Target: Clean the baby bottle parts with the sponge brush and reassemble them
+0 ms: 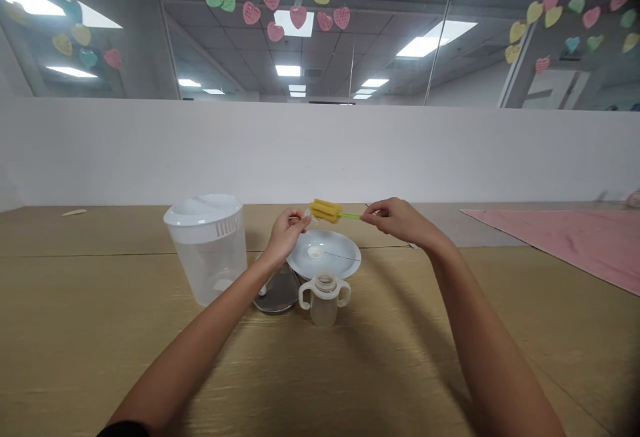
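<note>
My right hand (395,218) pinches the thin green handle of a sponge bottle brush (326,211), held level in the air with its yellow sponge head pointing left. Close to the sponge's left end, my left hand (287,231) is closed on a small piece of clear crinkled plastic (311,217). Below the hands stands an uncapped baby bottle (324,310) with two white side handles, upright on the table. Behind it is a white bowl (353,260) with a small white ring-shaped part (315,252) inside. A glass lid (279,292) lies left of the bottle, partly hidden by my left forearm.
A tall clear bucket with a white lid (207,240) stands left of my left forearm on the tan tabletop (100,330). A pink cloth (575,237) covers the right back area. A white wall (320,150) rises behind the table, with glass above it.
</note>
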A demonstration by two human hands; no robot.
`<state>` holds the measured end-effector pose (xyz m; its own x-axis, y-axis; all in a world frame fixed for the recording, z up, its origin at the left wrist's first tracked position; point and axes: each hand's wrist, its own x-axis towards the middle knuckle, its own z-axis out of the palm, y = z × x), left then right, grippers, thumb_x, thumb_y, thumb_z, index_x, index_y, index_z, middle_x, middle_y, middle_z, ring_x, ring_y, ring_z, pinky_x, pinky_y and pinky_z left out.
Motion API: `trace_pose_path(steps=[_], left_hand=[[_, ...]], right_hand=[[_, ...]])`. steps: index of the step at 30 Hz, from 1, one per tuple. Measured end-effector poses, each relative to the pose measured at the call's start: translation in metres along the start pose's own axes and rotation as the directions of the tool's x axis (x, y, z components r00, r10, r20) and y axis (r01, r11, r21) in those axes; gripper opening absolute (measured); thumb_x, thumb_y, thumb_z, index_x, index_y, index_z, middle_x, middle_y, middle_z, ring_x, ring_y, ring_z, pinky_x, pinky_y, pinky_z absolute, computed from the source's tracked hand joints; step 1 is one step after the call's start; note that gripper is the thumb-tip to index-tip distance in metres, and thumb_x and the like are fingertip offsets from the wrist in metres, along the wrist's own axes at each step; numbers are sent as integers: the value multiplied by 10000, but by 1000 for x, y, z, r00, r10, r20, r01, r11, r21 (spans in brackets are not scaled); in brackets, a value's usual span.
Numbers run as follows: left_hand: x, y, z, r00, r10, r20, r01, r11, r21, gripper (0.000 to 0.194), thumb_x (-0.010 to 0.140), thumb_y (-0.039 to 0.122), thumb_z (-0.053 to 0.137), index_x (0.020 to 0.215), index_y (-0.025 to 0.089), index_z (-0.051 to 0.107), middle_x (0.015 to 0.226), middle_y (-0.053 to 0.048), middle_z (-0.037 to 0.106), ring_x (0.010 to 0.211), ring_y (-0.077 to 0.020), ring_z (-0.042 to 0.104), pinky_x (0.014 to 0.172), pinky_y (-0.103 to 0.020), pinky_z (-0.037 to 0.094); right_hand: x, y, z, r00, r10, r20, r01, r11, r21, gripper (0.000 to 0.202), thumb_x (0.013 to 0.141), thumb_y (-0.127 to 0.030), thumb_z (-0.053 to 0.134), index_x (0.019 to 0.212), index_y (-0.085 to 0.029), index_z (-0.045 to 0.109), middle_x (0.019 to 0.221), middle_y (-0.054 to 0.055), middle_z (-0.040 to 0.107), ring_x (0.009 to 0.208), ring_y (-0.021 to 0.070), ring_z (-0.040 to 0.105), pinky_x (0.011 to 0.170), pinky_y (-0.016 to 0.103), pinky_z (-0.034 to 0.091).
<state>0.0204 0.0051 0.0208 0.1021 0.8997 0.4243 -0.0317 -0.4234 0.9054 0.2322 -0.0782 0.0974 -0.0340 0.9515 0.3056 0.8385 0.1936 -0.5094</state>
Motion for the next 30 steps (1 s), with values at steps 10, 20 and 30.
trace_pose_path(steps=[10,20,30], left_hand=[[10,3,-16,960,232,-157,-210,967,143,153,673,235,579,789,175,499,794,8,542,696,-121,571,643,-234,447],[7,13,-22,951,303,54,-289,818,497,382,609,175,601,956,194,442,697,58,423,598,-84,454,585,-197,392],[-12,35,-53,909,-133,396,-355,254,900,306,645,82,490,936,152,558,918,-84,557,763,-200,546,651,-279,400]], right_hand=[[-4,-1,-6,984,-56,168,32,989,143,320,726,-470,564,737,-160,646,561,-17,468,468,66,348,427,207,255],[-6,-6,-6,991,-23,135,1,986,164,332,718,-474,565,768,-161,664,571,-7,476,477,70,348,433,214,260],[-5,-4,-5,1000,-5,2,5,1000,30,297,741,-433,521,763,-184,681,617,18,543,501,93,410,472,231,313]])
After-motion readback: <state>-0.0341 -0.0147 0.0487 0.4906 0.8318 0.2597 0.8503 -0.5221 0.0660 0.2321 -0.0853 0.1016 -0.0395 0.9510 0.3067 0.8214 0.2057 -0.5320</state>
